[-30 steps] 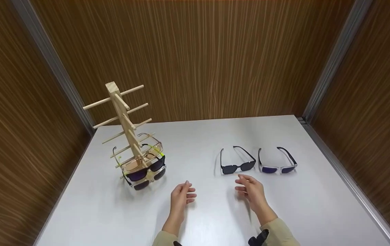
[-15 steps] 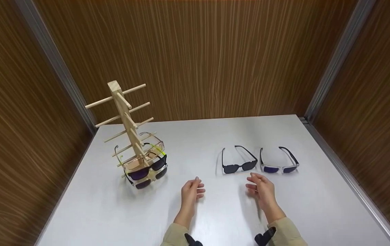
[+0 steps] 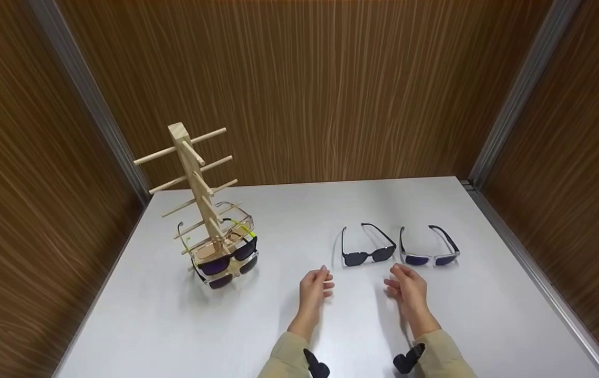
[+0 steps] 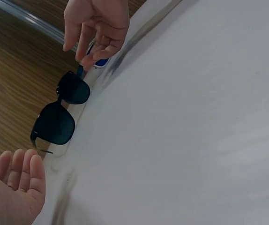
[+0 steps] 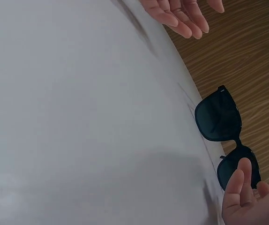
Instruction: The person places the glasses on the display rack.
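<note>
Black-framed sunglasses (image 3: 369, 257) lie on the white table, temples unfolded and pointing to the back. Beside them on the right is a clear-framed pair of sunglasses (image 3: 430, 260) with dark blue lenses and black temples. My left hand (image 3: 314, 291) hovers in front and to the left of the black pair, fingers relaxed, holding nothing. Just in front of the gap between both pairs is my right hand (image 3: 409, 291), loosely bent and holding nothing. In the right wrist view, my right fingers (image 5: 240, 180) overlap a lens of the black sunglasses (image 5: 219, 115); contact is not evident.
A wooden display stand (image 3: 194, 173) with rows of pegs rises at the table's left. Several glasses hang on its lower pegs, among them dark sunglasses (image 3: 228, 257). Wood-grain panels (image 3: 310, 89) enclose the white table (image 3: 289, 210) at the back and sides.
My left hand has moved right and slightly forward, towards the black sunglasses. My right hand has shifted right and a little forward. The view has shifted slightly; the glasses lie as before.
</note>
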The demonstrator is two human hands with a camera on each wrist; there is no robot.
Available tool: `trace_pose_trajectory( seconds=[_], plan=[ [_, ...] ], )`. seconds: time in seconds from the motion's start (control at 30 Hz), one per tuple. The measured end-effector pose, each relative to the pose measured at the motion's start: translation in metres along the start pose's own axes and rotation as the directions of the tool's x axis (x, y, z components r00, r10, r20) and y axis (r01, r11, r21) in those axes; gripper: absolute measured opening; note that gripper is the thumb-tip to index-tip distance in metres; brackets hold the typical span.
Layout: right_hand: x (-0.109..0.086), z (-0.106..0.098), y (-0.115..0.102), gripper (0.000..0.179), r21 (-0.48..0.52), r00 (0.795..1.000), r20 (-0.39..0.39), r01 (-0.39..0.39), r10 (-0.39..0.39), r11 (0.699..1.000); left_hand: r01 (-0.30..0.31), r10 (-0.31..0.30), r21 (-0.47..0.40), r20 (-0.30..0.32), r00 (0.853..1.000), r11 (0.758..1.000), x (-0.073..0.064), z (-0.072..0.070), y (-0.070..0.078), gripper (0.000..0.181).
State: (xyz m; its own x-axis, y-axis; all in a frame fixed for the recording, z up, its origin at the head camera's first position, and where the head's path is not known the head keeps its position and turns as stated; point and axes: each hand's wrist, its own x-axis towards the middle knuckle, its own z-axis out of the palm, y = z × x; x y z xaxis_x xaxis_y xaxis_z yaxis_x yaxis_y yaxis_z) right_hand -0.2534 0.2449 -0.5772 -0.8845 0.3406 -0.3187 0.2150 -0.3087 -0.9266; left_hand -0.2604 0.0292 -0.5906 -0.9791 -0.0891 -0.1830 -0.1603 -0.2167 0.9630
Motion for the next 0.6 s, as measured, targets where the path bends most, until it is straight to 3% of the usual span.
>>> trace_pose_trajectory(
  seconds=[0.3,0.6],
  plan=[
    [0.013,0.002,0.001,0.054,0.005,0.999,0.026,0.021,-0.021,1.000,-0.007,0.005,0.045,0.053,0.999,0.999,0.009,0.012,-0.005,0.039],
    [0.025,0.001,0.003,0.054,-0.029,0.999,0.035,0.033,-0.031,0.999,0.032,-0.036,0.051,0.075,0.997,0.998,0.016,0.020,-0.010,0.033]
  ],
)
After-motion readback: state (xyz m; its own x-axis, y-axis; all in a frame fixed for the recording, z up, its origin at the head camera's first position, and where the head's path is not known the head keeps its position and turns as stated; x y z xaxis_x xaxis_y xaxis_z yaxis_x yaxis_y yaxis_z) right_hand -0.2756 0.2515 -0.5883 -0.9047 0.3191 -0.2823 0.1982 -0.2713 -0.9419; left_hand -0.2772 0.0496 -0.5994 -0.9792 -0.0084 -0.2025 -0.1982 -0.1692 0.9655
